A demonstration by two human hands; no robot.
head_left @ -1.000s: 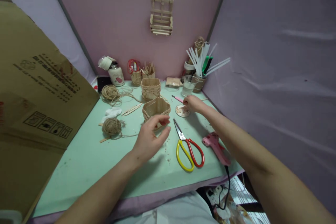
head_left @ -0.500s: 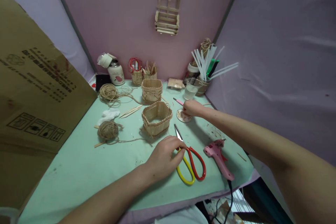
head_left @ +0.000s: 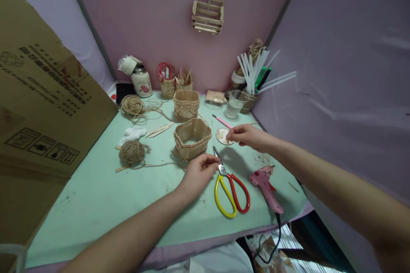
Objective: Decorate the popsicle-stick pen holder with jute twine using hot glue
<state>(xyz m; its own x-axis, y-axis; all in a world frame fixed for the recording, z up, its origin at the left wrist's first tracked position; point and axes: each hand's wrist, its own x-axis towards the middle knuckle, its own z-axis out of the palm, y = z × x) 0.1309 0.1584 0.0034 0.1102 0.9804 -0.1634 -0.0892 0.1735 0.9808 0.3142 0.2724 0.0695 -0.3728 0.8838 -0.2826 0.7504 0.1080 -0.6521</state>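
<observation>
My left hand (head_left: 200,174) is beside the scissors (head_left: 222,169), its thumb and fingertips pinched together near the blades; I cannot make out anything between them. The scissors lie on the table with one yellow and one red handle toward me. Over a small round dish (head_left: 221,133) holding small pale bits, my right hand (head_left: 246,134) has its fingers pinched; what is in them is too small to name. A pink pen-like tool (head_left: 221,120) lies just beyond the dish. An angular woven basket (head_left: 192,147) stands left of the dish, in front of another woven basket (head_left: 186,108).
A pink glue gun (head_left: 266,187) lies at the right, its cord running off the front edge. Twine balls (head_left: 132,152) lie at the left beside a cardboard box (head_left: 48,106). A clear cup (head_left: 233,108) and white glue sticks (head_left: 253,70) stand at the back right.
My right hand has drawn back toward the near side of the dish, showing more of the dish and pink tool. My left hand has shifted slightly left, uncovering more of the scissors.
</observation>
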